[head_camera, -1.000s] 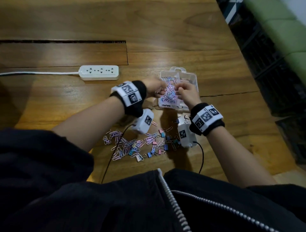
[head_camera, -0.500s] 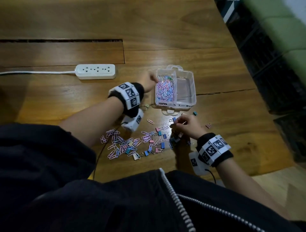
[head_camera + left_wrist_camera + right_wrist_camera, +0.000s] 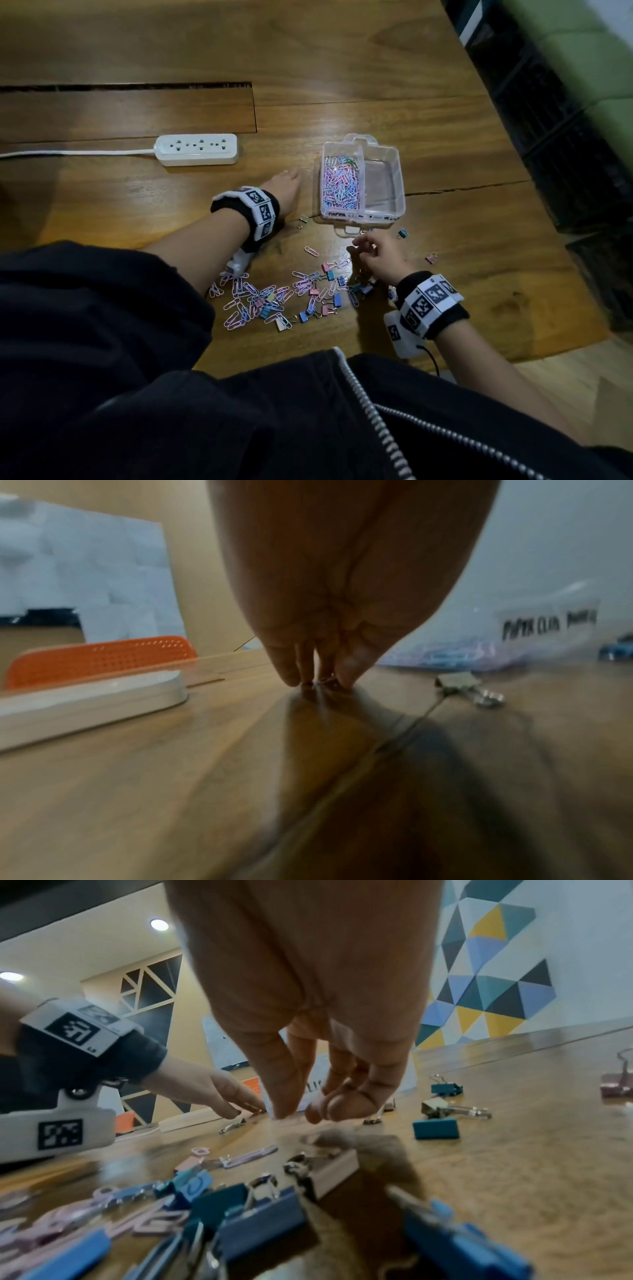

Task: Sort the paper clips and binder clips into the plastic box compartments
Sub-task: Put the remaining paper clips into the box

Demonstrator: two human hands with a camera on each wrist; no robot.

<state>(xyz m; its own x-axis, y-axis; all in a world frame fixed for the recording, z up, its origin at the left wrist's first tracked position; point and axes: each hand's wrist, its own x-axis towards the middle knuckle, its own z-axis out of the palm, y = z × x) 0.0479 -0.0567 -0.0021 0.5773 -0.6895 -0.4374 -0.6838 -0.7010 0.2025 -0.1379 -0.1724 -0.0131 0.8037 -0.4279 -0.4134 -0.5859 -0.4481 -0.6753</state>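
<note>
1. Head view: I see the plastic box (image 3: 363,186) on the wooden table (image 3: 342,68), with its left compartment well stocked with paper clips (image 3: 340,185) and its right compartment bare as far as I can tell. A loose pile of mixed clips (image 3: 284,294) lies between my two wrists, near the table's front edge, and a few binder clips sit apart: one (image 3: 302,220) just left of the box's near corner, one (image 3: 402,233) to the right of its latch and one pink (image 3: 431,257) further right. My left hand (image 3: 282,192) lies low on the wood to the left of the box; my right hand (image 3: 378,255) hangs over the pile's right end. A power strip (image 3: 197,149) lies further left.

2. Left wrist view: my fingertips (image 3: 291,674) are drawn together down on the wood. Something thin glints there, but I cannot tell whether I am pinching it. The box (image 3: 514,631) stands to the right.

3. Right wrist view: my fingers (image 3: 281,1096) are loosely curled with thumb apart, holding nothing I can see, above the binder clips (image 3: 260,1221).

4. My judgement: paper clips are partly sorted, binder clips not yet begun, and most of the pile is left.
</note>
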